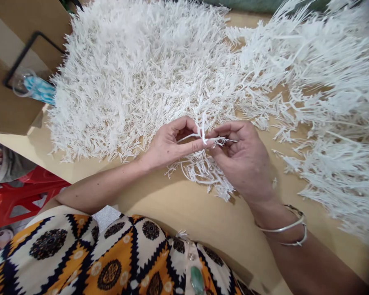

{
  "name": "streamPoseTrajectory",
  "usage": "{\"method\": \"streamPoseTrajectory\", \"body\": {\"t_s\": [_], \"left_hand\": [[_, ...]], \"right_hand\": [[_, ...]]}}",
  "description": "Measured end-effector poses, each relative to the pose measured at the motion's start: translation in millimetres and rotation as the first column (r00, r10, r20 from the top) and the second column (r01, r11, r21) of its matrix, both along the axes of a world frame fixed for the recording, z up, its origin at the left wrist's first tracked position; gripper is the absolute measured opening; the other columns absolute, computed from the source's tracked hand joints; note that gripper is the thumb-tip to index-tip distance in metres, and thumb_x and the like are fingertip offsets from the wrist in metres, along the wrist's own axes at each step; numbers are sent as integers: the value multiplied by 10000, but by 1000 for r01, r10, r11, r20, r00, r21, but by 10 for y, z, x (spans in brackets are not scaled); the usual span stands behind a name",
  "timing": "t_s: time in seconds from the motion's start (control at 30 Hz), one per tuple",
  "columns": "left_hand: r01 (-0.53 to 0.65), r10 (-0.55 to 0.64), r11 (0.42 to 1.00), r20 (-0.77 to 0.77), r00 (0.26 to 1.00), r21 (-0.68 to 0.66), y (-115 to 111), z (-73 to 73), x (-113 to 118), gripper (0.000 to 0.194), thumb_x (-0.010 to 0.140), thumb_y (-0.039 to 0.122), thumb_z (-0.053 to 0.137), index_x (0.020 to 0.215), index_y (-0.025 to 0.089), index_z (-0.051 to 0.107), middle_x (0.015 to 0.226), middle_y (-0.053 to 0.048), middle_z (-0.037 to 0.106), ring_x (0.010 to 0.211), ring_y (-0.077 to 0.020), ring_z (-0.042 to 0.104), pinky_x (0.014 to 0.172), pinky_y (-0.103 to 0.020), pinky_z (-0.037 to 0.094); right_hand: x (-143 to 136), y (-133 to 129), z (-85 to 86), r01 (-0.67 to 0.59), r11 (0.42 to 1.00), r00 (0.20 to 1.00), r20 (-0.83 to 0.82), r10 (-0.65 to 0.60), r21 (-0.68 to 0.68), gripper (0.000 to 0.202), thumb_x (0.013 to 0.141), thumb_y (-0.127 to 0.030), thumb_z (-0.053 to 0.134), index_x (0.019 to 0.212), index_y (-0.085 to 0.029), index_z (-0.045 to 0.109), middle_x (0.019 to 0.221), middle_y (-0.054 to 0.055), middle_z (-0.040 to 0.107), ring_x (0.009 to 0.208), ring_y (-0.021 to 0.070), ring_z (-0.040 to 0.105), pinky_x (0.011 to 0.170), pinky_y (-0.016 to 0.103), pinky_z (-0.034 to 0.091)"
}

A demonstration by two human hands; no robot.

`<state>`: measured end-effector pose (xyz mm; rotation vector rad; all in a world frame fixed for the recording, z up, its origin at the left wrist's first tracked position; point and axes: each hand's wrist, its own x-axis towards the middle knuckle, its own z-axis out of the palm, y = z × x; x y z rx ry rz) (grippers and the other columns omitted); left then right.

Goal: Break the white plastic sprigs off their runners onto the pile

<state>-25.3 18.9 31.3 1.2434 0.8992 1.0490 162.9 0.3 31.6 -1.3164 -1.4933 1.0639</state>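
Observation:
In the middle of the head view, my left hand [170, 143] pinches a thin white branched plastic sprig [203, 130] between thumb and index finger. My right hand [244, 157] meets it from the right, thumb and fingertips closed on the frayed end of the same strands. The fingertips of both hands nearly touch. Just below them a small clump of white sprigs [203, 172] lies on the table. Behind my hands spreads a large heap of similar white sprigs [141, 61]. Exactly how the strands join between my fingers is too fine to make out.
Another loose heap of white sprigs [335, 82] covers the right side of the tan table [160, 200]. At the left stand a cardboard box [6, 108] and a clear plastic cup [20, 84] beside something blue and white. A red stool [15, 200] is below the table's left edge.

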Motion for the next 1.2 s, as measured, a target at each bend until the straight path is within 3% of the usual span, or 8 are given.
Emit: {"method": "streamPoseTrajectory", "body": {"t_s": [0.17, 0.27, 0.47, 0.63, 0.73, 0.93, 1.07, 1.2], "left_hand": [[-40, 45, 994, -56, 997, 97, 16, -43, -13, 320, 836, 446, 876, 903, 178, 713, 850, 2, 680, 741, -71, 617, 670, -201, 512], [-54, 58, 997, -70, 996, 62, 30, -57, -27, 333, 888, 479, 822, 881, 175, 685, 762, 17, 620, 656, -59, 557, 597, -197, 459], [49, -47, 999, -112, 993, 15, 33, -13, -78, 295, 987, 463, 710, 1127, 205, 675, 857, -6, 642, 710, -81, 597, 628, -215, 486], [140, -141, 990, -232, 963, -22, -7, 62, -111, 311, 978, 478, 711, 1151, 221, 681, 788, 5, 614, 612, -75, 509, 525, -216, 385], [122, -114, 992, -244, 963, 16, -8, 29, -101, 319, 925, 479, 778, 1062, 209, 679, 755, 22, 606, 575, -59, 476, 501, -208, 352], [93, -75, 993, -227, 971, 71, 36, -58, -76, 293, 961, 467, 737, 988, 182, 678, 804, 2, 662, 659, -69, 578, 594, -209, 443], [14, -10, 999, -131, 991, 31, 32, -54, -63, 327, 922, 480, 782, 941, 181, 651, 803, -6, 687, 692, -83, 624, 632, -216, 488], [-12, 31, 996, -205, 978, 91, 3, -68, -62, 286, 903, 446, 812, 943, 195, 683, 842, 2, 659, 687, -70, 539, 599, -206, 426]], "right_hand": [[20, -24, 128, -58, 998, 977, 206, 50, 35, 323, 817, -141, 689, 1110, -239, 598, 1047, 28, 742, 830, 184, 703, 801, 390, 602], [31, -11, 152, -16, 1000, 992, 123, 18, -17, 261, 886, -194, 659, 1136, -223, 592, 1030, 42, 712, 780, 164, 656, 736, 363, 581], [79, 71, 43, -13, 999, 998, -63, 11, -36, 270, 882, -168, 691, 1097, -288, 580, 867, -20, 644, 657, 131, 606, 556, 278, 527], [62, 75, 17, -41, 999, 995, -96, 39, -12, 253, 885, -165, 696, 1077, -286, 582, 861, -16, 680, 709, 146, 665, 603, 288, 570], [56, 57, 26, -56, 998, 992, -111, 53, -21, 297, 887, -175, 703, 1130, -284, 571, 906, -9, 723, 782, 158, 709, 682, 305, 607], [62, 40, 2, -43, 999, 996, -75, 41, -28, 375, 873, -185, 733, 1187, -277, 551, 1134, 27, 727, 982, 176, 729, 891, 364, 633], [13, 15, -28, 43, 998, 997, -70, -39, 43, 445, 822, -223, 791, 1191, -282, 549, 1127, 19, 655, 931, 158, 700, 867, 359, 627], [-28, -29, -25, 65, 988, 997, 38, -71, 144, 439, 799, -301, 858, 1157, -279, 605, 1033, 18, 643, 814, 167, 641, 785, 383, 605]]}}
